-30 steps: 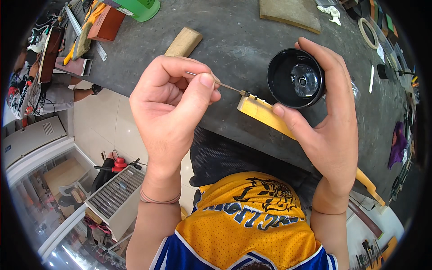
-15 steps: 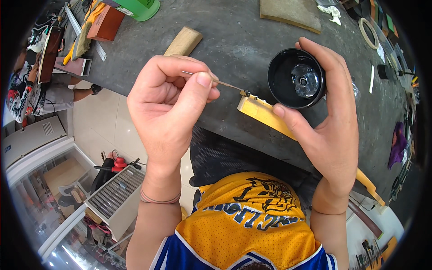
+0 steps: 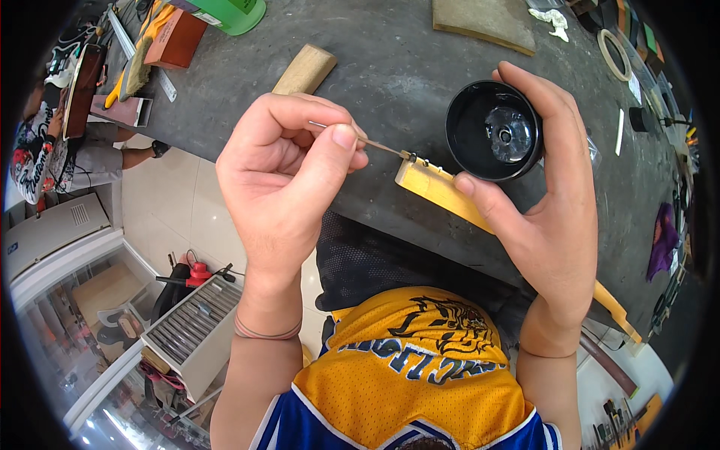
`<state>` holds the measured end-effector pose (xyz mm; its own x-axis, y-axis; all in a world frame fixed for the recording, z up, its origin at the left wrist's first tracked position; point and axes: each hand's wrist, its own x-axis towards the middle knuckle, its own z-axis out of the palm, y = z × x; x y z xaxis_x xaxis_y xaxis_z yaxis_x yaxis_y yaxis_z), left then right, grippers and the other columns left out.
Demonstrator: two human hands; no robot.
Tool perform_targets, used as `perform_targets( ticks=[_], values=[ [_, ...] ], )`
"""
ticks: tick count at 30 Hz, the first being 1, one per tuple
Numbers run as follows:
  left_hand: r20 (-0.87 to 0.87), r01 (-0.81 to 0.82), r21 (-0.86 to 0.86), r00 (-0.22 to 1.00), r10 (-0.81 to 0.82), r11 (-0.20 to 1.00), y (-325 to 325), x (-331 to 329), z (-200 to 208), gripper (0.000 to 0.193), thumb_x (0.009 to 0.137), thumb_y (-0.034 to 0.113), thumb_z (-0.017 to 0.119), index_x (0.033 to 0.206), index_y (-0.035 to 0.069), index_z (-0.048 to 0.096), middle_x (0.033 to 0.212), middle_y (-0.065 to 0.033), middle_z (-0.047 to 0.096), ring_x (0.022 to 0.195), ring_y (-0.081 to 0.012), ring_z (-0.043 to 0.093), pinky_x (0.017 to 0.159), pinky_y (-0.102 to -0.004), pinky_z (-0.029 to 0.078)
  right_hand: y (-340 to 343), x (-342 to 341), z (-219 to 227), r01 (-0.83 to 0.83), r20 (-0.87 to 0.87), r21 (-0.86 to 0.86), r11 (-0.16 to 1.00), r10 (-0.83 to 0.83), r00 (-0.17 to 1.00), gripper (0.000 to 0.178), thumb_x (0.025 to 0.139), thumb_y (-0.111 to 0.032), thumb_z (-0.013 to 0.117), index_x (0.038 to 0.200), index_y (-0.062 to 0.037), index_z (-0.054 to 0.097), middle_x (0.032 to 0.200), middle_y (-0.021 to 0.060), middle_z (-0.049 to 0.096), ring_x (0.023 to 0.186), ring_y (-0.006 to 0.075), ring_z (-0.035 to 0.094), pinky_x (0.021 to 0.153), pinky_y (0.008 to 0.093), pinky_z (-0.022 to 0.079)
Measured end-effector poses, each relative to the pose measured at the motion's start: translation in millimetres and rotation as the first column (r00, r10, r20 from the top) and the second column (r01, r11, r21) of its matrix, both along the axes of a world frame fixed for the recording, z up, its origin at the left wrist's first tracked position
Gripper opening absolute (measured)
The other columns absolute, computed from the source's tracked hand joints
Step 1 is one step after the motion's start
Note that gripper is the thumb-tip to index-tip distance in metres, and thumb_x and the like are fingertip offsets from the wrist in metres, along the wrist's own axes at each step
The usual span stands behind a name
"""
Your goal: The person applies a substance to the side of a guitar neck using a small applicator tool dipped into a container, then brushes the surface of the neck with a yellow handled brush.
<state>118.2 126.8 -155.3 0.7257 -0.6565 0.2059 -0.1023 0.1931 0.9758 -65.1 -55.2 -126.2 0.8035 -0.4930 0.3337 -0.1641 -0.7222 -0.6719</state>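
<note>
Well, the long yellow wood [image 3: 435, 189] is right in front of me, by the near edge of the gray tabletop [image 3: 390, 75]. Tiny dark bits [image 3: 426, 162] sit in a row near its end, too small for me to name. My left fingers [image 3: 300, 109] are pinching a thin rod [image 3: 384, 145], and its tip is right by the first dark bit. I can't tell if they touch. Part of the rod hides behind those fingers. My right fingers [image 3: 556, 120] are curled around a black cup [image 3: 463, 142] with its open side facing me. Something shiny shows inside, but I can't make out what.

My right thumb [image 3: 489, 204] covers some of the yellow wood. More yellow wood [image 3: 616, 311] pokes out past my right arm [image 3: 551, 337]; I can't see if it's the same piece.

Farther out, a brown block [image 3: 307, 67] is partly tucked behind my left fingers. A green bottle [image 3: 234, 15] and a flat board [image 3: 480, 28] are cut off at the top. Off left are a red-brown block [image 3: 175, 41], a brush [image 3: 137, 71] and another person [image 3: 97, 161], hard to see by the dark rim.
</note>
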Motion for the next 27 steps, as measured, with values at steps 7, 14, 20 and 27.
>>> perform_targets(
  ticks=[7,14,20,27],
  values=[
    [-0.043,-0.015,0.002,0.999,0.015,1.000,-2.2,0.1,0.7,0.006,0.108,-0.002,0.073,0.113,-0.004,0.071,0.104,-0.0183,0.076,0.086,-0.0192,0.072,0.077,-0.0298,0.061,-0.2,-0.2,0.2,0.005,0.002,0.000,1.000,-0.005,1.000,0.082,0.080,-0.004,0.092,0.157,-0.0007,0.065,0.151,0.0166,0.070,0.144,0.0327,0.066,0.127,0.0422,0.048],
    [-0.043,-0.013,-0.021,0.999,0.012,1.000,-0.1,3.7,-3.9,0.007,0.108,-0.001,0.074,0.113,-0.004,0.072,0.104,-0.0174,0.076,0.086,-0.0190,0.072,0.076,-0.0293,0.061,0.0,0.4,-0.5,0.003,0.005,0.008,1.000,-0.003,1.000,0.081,0.081,-0.004,0.092,0.157,-0.0004,0.065,0.151,0.0166,0.069,0.144,0.0322,0.066,0.127,0.0419,0.048],
    [-0.037,-0.039,-0.022,0.999,0.038,0.999,-1.0,2.4,-1.0,0.007,0.108,-0.001,0.074,0.113,-0.004,0.071,0.105,-0.0172,0.076,0.086,-0.0187,0.073,0.076,-0.0291,0.061,-0.3,-0.2,-0.5,-0.001,0.003,0.005,1.000,0.001,1.000,0.081,0.081,-0.004,0.092,0.157,-0.0003,0.065,0.151,0.0167,0.069,0.145,0.0322,0.066,0.127,0.0420,0.048],
    [-0.016,-0.017,-0.006,1.000,0.017,1.000,-1.3,1.3,0.4,0.007,0.108,0.000,0.074,0.113,-0.004,0.071,0.105,-0.0169,0.076,0.086,-0.0186,0.073,0.076,-0.0289,0.061,-1.1,-0.3,-1.1,-0.006,0.001,0.007,1.000,0.006,1.000,0.081,0.081,-0.003,0.091,0.158,-0.0001,0.064,0.152,0.0169,0.069,0.145,0.0319,0.066,0.127,0.0418,0.048]
  ],
)
